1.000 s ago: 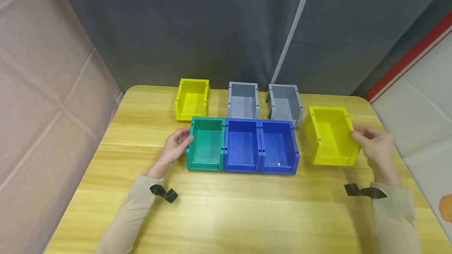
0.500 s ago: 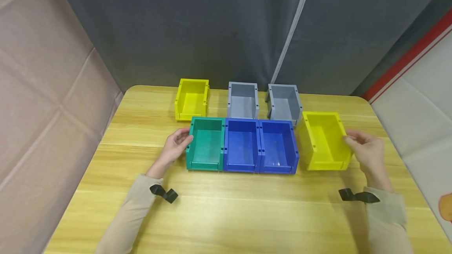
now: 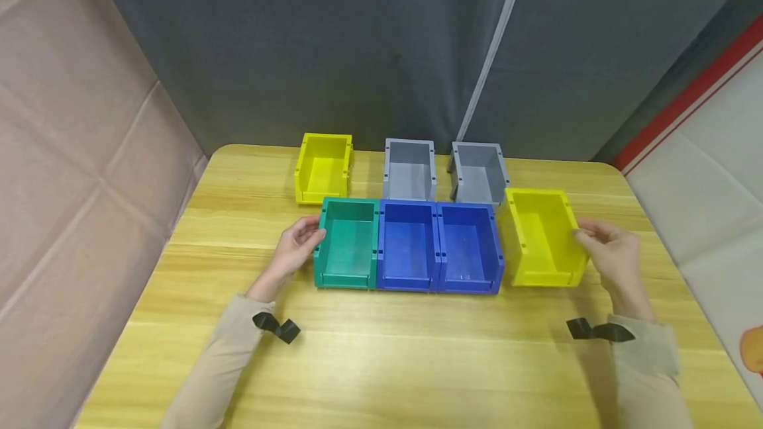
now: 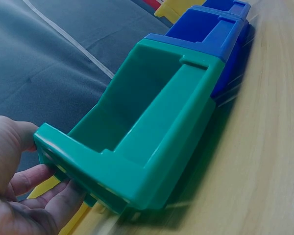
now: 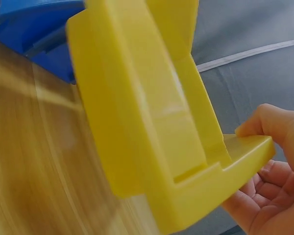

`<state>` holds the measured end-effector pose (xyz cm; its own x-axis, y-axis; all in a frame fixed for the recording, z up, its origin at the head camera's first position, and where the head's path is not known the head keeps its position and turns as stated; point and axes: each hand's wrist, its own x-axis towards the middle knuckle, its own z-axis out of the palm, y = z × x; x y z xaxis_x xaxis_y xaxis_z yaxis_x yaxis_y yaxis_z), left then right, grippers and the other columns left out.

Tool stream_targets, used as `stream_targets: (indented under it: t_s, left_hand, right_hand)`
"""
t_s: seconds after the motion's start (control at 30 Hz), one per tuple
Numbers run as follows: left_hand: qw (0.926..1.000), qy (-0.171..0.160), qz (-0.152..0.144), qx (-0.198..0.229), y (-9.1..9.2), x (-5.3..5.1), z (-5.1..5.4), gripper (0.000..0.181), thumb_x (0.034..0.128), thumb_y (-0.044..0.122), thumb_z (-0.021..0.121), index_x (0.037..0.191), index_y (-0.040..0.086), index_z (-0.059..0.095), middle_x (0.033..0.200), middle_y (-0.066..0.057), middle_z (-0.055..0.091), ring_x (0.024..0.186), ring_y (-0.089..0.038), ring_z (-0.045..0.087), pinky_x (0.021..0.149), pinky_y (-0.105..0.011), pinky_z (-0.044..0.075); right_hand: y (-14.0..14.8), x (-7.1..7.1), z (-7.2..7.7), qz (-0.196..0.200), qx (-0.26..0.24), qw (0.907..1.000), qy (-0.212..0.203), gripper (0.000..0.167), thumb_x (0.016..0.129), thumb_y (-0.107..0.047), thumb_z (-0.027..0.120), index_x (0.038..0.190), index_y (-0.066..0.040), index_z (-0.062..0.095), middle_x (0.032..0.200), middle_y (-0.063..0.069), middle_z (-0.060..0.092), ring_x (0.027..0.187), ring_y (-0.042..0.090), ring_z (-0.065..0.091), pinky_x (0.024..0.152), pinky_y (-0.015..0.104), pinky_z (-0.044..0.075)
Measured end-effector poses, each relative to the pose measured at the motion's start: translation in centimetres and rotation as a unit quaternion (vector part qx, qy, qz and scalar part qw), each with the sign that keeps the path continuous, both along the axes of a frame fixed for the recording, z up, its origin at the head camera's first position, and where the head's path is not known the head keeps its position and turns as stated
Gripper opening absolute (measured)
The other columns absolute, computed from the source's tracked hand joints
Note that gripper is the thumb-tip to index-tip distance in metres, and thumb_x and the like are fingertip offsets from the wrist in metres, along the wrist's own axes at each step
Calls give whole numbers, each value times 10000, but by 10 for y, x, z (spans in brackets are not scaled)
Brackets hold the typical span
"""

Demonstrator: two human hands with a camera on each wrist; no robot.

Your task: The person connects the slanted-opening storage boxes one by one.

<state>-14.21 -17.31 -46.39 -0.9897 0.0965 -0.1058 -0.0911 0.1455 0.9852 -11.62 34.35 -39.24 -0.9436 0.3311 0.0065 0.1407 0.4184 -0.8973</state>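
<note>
In the head view, my left hand (image 3: 296, 245) grips the left side wall of a green plastic storage bin (image 3: 349, 243), thumb at the rim and fingers outside. Two blue bins, a middle one (image 3: 408, 243) and a right one (image 3: 471, 243), stand in a row against the green bin. My right hand (image 3: 614, 257) pinches the right side wall of a yellow bin (image 3: 545, 237) just right of the row. This yellow bin (image 5: 132, 107) sits tilted in the right wrist view; whether it touches the blue bin or the table I cannot tell.
Behind the row, another yellow bin (image 3: 324, 167) stands at the left, then two grey bins, one in the middle (image 3: 410, 167) and one farther right (image 3: 479, 171). A dark curtain (image 3: 298, 45) hangs along the back edge of the wooden table (image 3: 381, 363).
My right hand has brought the yellow bin leftward, close to the right blue bin; it slowed in the last half second. The left hand and the row of bins look unmoved.
</note>
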Motion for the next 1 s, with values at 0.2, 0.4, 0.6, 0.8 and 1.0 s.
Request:
stream_targets:
  t_s: [0.2, 0.4, 0.6, 0.8, 1.0]
  left_hand:
    - [10000, -14, -2, 32, -1, -1, -1, 406, 955, 102, 540, 1314, -60, 446, 1272, -263, 497, 1135, -333, 496, 803, -150, 449]
    - [10000, -27, 16, 17, -2, 0, 0, 416, 953, 106, 542, 1321, -60, 439, 1279, -262, 493, 1143, -330, 496, 809, -151, 449]
    - [10000, -69, 16, 18, -2, 0, 1, 412, 953, 105, 543, 1321, -48, 443, 1274, -255, 496, 1134, -322, 497, 801, -152, 450]
    - [10000, -42, -40, 7, 0, 1, 2, 417, 955, 100, 538, 1326, -58, 433, 1274, -264, 490, 1144, -332, 496, 806, -157, 451]
    - [10000, -29, -32, 44, 0, 1, 2, 409, 956, 102, 537, 1321, -53, 441, 1272, -257, 496, 1145, -337, 493, 808, -152, 449]
  right_hand:
    - [-2, 1, -2, 148, 289, 9994, -116, 105, 864, -125, 642, 864, -229, 637, 705, -238, 602, 648, -45, 553, 569, 108, 463]
    - [-3, 1, -6, 398, 541, 9977, -67, 238, 882, -137, 626, 1030, 49, 636, 711, -252, 600, 653, -71, 551, 573, 97, 454]
    - [-6, 2, -9, 651, 1533, 9841, 622, 447, 898, -208, 633, 1208, 104, 558, 920, -58, 667, 804, 8, 559, 639, 82, 409]
    - [-26, -9, -2, 2050, 2795, 9263, 1476, 682, 849, -233, 689, 1424, -39, 378, 1455, 253, 312, 1324, 433, 259, 1069, 560, 188]
    - [-39, -24, 10, 3232, 3211, 8872, 731, 746, 886, -342, 636, 1495, -153, 249, 1534, 209, 128, 1400, 397, 38, 1055, 645, 47]
